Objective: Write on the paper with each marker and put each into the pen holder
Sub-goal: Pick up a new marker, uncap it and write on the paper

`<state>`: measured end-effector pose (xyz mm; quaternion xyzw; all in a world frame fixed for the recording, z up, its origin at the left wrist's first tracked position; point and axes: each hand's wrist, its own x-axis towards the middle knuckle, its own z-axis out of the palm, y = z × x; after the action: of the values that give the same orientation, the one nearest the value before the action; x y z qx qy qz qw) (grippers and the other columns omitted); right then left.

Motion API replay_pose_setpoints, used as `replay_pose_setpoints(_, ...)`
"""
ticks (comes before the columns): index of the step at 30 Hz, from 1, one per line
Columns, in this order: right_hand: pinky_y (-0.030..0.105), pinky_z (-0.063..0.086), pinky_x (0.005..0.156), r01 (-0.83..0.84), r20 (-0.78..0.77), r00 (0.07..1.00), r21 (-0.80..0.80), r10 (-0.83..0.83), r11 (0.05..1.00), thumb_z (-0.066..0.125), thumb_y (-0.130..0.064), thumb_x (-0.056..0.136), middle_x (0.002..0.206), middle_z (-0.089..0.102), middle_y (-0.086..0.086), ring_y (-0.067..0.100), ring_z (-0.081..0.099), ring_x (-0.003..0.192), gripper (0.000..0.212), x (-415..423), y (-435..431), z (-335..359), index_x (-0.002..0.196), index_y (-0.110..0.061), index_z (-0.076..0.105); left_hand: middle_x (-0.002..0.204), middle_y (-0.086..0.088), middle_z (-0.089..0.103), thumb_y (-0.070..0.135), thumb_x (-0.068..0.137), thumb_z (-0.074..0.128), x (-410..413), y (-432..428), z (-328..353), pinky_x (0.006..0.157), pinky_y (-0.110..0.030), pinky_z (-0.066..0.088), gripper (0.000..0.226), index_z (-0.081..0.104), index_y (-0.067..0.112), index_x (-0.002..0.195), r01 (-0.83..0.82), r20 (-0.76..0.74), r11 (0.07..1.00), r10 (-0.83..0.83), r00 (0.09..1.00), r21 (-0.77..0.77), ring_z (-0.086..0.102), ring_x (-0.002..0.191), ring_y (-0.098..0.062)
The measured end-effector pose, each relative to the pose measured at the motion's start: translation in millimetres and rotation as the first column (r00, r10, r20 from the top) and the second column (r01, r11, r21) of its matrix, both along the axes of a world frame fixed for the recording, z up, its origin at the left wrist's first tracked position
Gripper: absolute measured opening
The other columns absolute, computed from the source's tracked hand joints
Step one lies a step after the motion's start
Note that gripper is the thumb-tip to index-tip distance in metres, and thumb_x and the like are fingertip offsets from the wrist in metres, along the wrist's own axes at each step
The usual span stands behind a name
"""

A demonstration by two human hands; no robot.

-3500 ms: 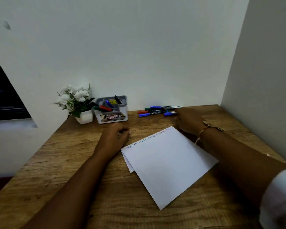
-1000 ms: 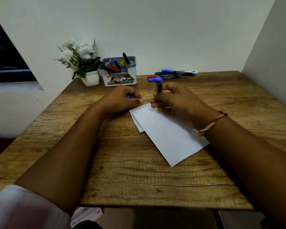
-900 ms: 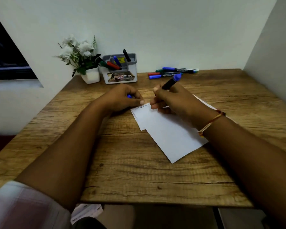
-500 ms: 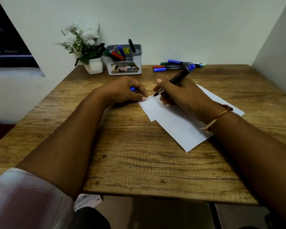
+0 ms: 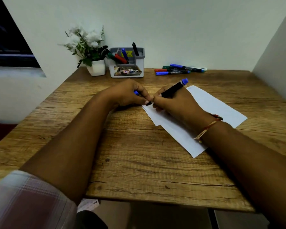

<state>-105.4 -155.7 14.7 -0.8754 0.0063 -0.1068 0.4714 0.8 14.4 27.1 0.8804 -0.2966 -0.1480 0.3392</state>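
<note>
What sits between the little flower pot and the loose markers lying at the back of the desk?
The grey pen holder, holding a few markers, seen in the head view.

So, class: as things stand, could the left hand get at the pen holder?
Probably yes. The pen holder stands just beyond the left hand, with only bare table between them. But that hand pinches a blue cap, so its fingers are not free.

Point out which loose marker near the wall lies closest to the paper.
The front blue-capped marker. The red marker, green marker and second blue marker all lie behind it, farther from the paper.
</note>
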Motion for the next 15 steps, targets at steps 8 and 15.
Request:
replay_pose_setpoints(8,0.045,0.06,0.086,0.014,-0.014,1.0,-0.007,-0.014,1.0,0.072,-0.031,0.086,0.077,0.077,0.001,0.012,0.073,0.079,0.017,0.4,0.8,-4.2,0.083,-0.015,0.077,0.084,0.025,0.071,0.017,0.079,0.078,1.4,1.1,-2.1,0.07,-0.017,0.04,0.023,0.076,0.04,0.076,0.023,-0.009,1.0,-0.023,1.0,-0.017,0.061,0.084,0.006)
replay_pose_setpoints(15,0.051,0.058,0.083,0.004,-0.014,1.0,-0.065,-0.005,0.998,0.071,-0.029,0.083,0.075,0.074,0.007,0.019,0.071,0.079,0.02,1.3,2.8,-1.7,0.08,-0.011,0.077,0.081,0.027,0.07,0.017,0.079,0.079,1.3,1.4,-2.0,0.068,-0.018,0.04,0.019,0.076,0.036,0.078,0.039,-0.019,0.999,-0.039,0.999,-0.023,0.058,0.075,0.015)
